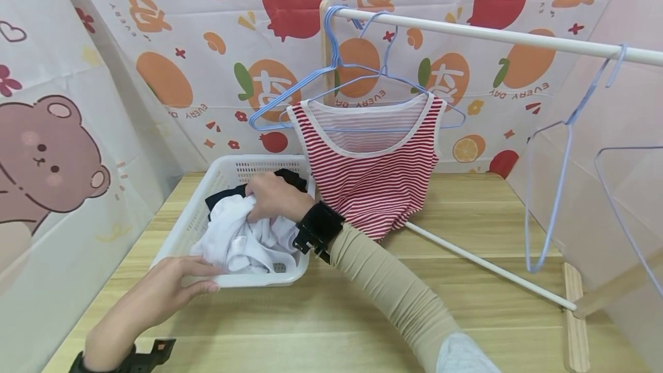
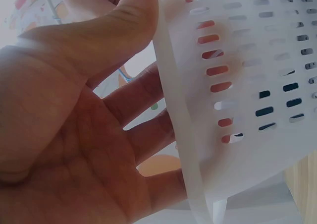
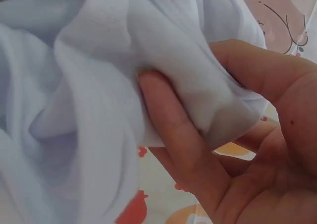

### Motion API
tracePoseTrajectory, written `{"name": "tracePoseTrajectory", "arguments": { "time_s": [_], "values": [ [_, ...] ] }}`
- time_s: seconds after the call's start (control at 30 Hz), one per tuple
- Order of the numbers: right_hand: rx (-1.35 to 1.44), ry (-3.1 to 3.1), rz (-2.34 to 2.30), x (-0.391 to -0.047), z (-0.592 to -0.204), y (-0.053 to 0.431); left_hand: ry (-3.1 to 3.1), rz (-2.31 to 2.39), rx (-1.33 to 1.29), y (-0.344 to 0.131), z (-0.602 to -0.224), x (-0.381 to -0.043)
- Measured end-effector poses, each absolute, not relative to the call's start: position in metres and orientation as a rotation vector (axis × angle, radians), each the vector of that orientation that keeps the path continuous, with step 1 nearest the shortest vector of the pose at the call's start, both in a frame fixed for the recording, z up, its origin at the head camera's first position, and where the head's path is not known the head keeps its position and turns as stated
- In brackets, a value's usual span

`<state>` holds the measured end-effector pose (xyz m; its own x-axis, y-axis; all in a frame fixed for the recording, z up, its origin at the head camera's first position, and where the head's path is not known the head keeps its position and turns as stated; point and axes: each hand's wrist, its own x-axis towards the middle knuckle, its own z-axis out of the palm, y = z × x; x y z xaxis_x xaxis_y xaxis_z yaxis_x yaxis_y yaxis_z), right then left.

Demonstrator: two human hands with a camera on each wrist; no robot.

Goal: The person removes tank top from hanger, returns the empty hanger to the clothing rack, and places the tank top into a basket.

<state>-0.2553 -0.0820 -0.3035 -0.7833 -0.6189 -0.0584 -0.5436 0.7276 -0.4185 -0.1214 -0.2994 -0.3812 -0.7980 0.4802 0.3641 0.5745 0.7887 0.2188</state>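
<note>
A white plastic basket (image 1: 181, 236) stands on the table with a heap of clothes inside. My left hand (image 1: 178, 284) grips its near left rim, fingers over the inner side and thumb outside; the fingers show through the slots of the wall (image 2: 237, 179) in the left wrist view. My right hand (image 1: 274, 194) reaches into the basket and pinches a fold of a white garment (image 1: 228, 235) between thumb and fingers. In the right wrist view the white cloth (image 3: 104, 100) hangs in loose folds from those fingers. Black cloth (image 1: 291, 178) lies behind it.
A red-and-white striped tank top (image 1: 370, 171) hangs on a blue hanger (image 1: 357, 79) from a white rail (image 1: 466, 30), right of the basket. More bare blue hangers (image 1: 550, 206) hang at the right. A lower white bar (image 1: 489, 266) crosses the wooden table (image 1: 290, 332) to the rack's foot (image 1: 576, 327).
</note>
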Motion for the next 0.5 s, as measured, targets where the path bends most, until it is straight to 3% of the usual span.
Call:
{"name": "tracePoseTrajectory", "arguments": {
  "time_s": [0.5],
  "values": [
    [-0.898, 2.674, -0.551, -0.2564, -0.3111, -0.0787, -2.680, -0.471, -0.809, -0.3001, -0.3833, -0.1230]
  ]
}}
